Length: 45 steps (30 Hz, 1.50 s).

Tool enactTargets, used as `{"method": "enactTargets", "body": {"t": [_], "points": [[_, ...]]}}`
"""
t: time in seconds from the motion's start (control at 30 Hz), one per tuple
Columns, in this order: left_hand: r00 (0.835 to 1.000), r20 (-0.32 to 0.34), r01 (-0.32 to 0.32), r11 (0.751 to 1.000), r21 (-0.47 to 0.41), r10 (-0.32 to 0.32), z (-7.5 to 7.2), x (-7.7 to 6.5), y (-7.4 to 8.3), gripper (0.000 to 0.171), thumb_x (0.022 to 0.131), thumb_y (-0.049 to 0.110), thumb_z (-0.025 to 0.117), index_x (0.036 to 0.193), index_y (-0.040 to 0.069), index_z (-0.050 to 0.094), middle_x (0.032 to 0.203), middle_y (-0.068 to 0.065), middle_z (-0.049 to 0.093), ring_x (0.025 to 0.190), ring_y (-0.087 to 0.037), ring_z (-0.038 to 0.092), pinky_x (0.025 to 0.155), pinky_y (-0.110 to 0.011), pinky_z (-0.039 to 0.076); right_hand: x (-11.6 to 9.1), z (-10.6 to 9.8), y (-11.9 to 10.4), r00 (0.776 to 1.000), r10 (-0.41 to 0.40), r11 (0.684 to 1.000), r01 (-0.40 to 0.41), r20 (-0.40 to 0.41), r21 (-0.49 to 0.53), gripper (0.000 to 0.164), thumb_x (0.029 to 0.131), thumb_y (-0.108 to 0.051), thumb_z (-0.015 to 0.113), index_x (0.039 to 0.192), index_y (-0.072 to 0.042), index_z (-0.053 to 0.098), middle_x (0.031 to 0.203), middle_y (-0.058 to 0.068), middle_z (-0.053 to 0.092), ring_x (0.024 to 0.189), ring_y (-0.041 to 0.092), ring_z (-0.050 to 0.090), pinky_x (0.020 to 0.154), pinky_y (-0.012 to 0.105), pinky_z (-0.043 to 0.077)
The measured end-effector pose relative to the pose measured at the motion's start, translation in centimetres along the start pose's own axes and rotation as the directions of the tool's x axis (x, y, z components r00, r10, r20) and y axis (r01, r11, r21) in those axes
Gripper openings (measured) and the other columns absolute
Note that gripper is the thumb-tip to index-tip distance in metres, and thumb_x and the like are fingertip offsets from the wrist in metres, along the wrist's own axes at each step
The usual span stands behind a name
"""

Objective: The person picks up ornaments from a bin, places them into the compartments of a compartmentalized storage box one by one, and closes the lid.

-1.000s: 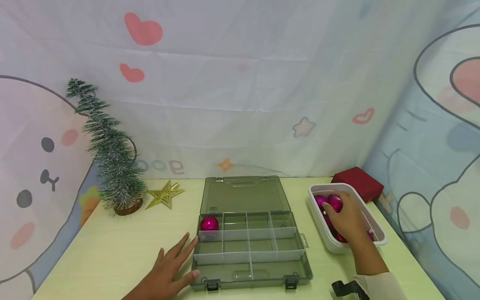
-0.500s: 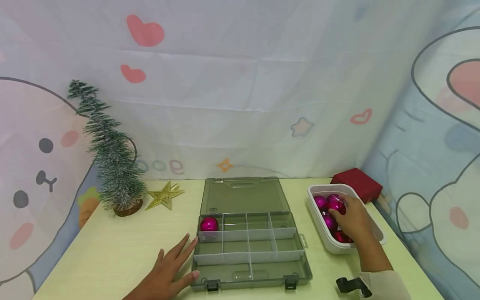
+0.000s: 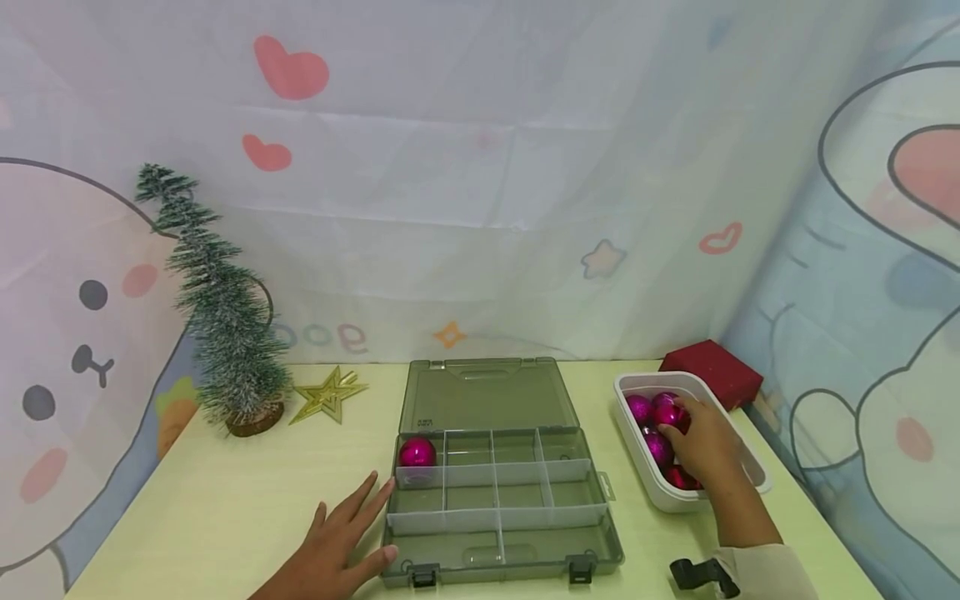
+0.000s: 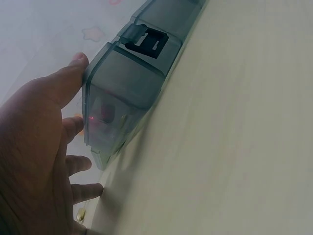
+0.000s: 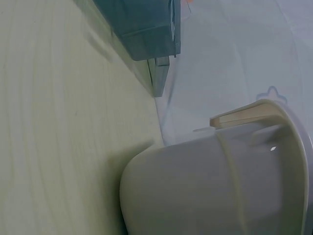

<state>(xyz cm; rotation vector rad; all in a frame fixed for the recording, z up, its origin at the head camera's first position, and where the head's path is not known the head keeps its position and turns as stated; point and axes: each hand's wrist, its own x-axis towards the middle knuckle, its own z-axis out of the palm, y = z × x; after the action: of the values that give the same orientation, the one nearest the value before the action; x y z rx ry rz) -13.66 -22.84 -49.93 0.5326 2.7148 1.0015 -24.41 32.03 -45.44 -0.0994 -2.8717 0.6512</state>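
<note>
My right hand (image 3: 708, 446) reaches into a white plastic tub (image 3: 678, 502), thumb and fingers gripping a shiny magenta Christmas bauble (image 3: 667, 415). Around it lie other baubles, including a glittery purple one (image 3: 658, 450) and a red one (image 3: 681, 477); the hand hides part of the tub's contents. A grey-green compartment box (image 3: 442, 547) lies with its lid (image 3: 491, 396) folded back, and one magenta bauble (image 3: 417, 452) sits in its back-left compartment. My left hand (image 3: 333, 533) is spread at the box's left side, thumb touching its wall in the left wrist view.
A small frosted Christmas tree (image 3: 236, 350) stands at the back left, with a gold star (image 3: 330, 395) beside it. Behind the tub is a dark red box (image 3: 712, 372). A printed cloth backdrop (image 3: 450, 208) rises along the table's back edge.
My right hand has shifted slightly right within the tub, uncovering more baubles, its fingers around a magenta one. The left hand and the compartment box stay in place.
</note>
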Motion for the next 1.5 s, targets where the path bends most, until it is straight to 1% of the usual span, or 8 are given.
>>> {"method": "enactTargets", "body": {"t": [0.4, 0.73, 0.8, 0.9, 1.0, 1.13, 1.2, 1.5], "points": [[1.0, 0.004, 0.007, 1.0, -0.01, -0.007, 0.2, 0.0, -0.1, 0.077, 0.113, 0.049, 0.058, 0.177, 0.032, 0.019, 0.184, -0.017, 0.015, 0.166, -0.055, 0.022, 0.113, -0.097, 0.0, -0.8, -1.3, -1.4, 0.998, 0.021, 0.996, -0.016, -0.056, 0.092, 0.06, 0.108, -0.019, 0.067, 0.16, 0.001, 0.045, 0.151, 0.038, 0.052, 0.136, 0.062, 0.052, 0.101, 0.088, 0.038], [1.0, 0.006, 0.003, 1.0, -0.006, -0.002, 0.3, -0.1, -0.5, 0.076, 0.113, 0.048, 0.058, 0.177, 0.032, 0.019, 0.184, -0.017, 0.016, 0.166, -0.054, 0.022, 0.113, -0.097, 0.001, -1.6, -1.3, -3.1, 0.971, -0.155, 0.958, 0.193, -0.18, 0.213, 0.052, 0.106, -0.008, 0.07, 0.155, 0.002, 0.053, 0.151, 0.035, 0.052, 0.135, 0.056, 0.057, 0.111, 0.075, 0.048], [1.0, 0.008, 0.003, 1.0, -0.014, -0.003, 0.3, -0.1, -0.5, 0.076, 0.113, 0.048, 0.058, 0.177, 0.032, 0.02, 0.184, -0.017, 0.016, 0.166, -0.054, 0.021, 0.113, -0.097, 0.0, -1.7, -1.0, -3.7, 0.959, -0.166, 0.95, 0.218, -0.23, 0.222, 0.053, 0.104, -0.013, 0.075, 0.152, 0.001, 0.056, 0.15, 0.032, 0.056, 0.133, 0.051, 0.059, 0.109, 0.067, 0.056], [1.0, 0.007, 0.001, 1.0, -0.027, -0.001, 0.2, -0.1, -0.4, 0.076, 0.113, 0.046, 0.059, 0.177, 0.032, 0.02, 0.184, -0.018, 0.016, 0.167, -0.054, 0.02, 0.113, -0.097, -0.003, -1.7, -0.3, -4.9, 0.939, -0.162, 0.94, 0.241, -0.304, 0.243, 0.051, 0.1, -0.018, 0.083, 0.144, 0.0, 0.063, 0.14, 0.026, 0.064, 0.121, 0.04, 0.065, 0.097, 0.035, 0.062], [1.0, 0.0, -0.005, 0.999, -0.042, 0.005, 0.1, -0.1, -0.3, 0.076, 0.113, 0.045, 0.06, 0.177, 0.031, 0.021, 0.184, -0.018, 0.016, 0.166, -0.055, 0.02, 0.112, -0.097, -0.004, -1.8, 0.4, -6.4, 0.928, -0.164, 0.935, 0.255, -0.336, 0.246, 0.048, 0.098, -0.017, 0.085, 0.14, -0.003, 0.067, 0.133, 0.023, 0.07, 0.11, 0.034, 0.069, 0.088, 0.027, 0.06], [1.0, -0.008, -0.016, 0.999, -0.044, 0.015, 0.2, 0.0, -0.1, 0.076, 0.113, 0.044, 0.06, 0.177, 0.03, 0.021, 0.183, -0.019, 0.017, 0.166, -0.055, 0.021, 0.112, -0.097, -0.004, -2.2, 1.1, -8.4, 0.93, -0.212, 0.913, 0.298, -0.3, 0.279, 0.05, 0.099, -0.012, 0.083, 0.145, -0.002, 0.064, 0.136, 0.024, 0.072, 0.11, 0.038, 0.074, 0.092, 0.055, 0.065], [1.0, -0.009, -0.017, 0.999, -0.045, 0.016, 0.2, -0.1, -0.1, 0.076, 0.113, 0.044, 0.061, 0.177, 0.03, 0.022, 0.183, -0.02, 0.018, 0.166, -0.055, 0.021, 0.112, -0.097, -0.004, -2.4, 1.4, -9.3, 0.935, -0.239, 0.899, 0.315, -0.263, 0.306, 0.054, 0.1, -0.011, 0.082, 0.149, -0.002, 0.061, 0.14, 0.024, 0.071, 0.112, 0.04, 0.075, 0.092, 0.06, 0.064], [1.0, -0.016, -0.026, 0.998, -0.052, 0.025, 0.2, -0.1, -0.2, 0.076, 0.113, 0.043, 0.061, 0.177, 0.031, 0.022, 0.183, -0.02, 0.018, 0.166, -0.056, 0.022, 0.111, -0.098, -0.005, -3.0, 3.1, -13.5, 0.916, -0.37, 0.828, 0.402, -0.158, 0.39, 0.049, 0.099, -0.009, 0.082, 0.145, -0.007, 0.064, 0.141, 0.023, 0.059, 0.117, 0.035, 0.07, 0.091, 0.052, 0.065]]}}
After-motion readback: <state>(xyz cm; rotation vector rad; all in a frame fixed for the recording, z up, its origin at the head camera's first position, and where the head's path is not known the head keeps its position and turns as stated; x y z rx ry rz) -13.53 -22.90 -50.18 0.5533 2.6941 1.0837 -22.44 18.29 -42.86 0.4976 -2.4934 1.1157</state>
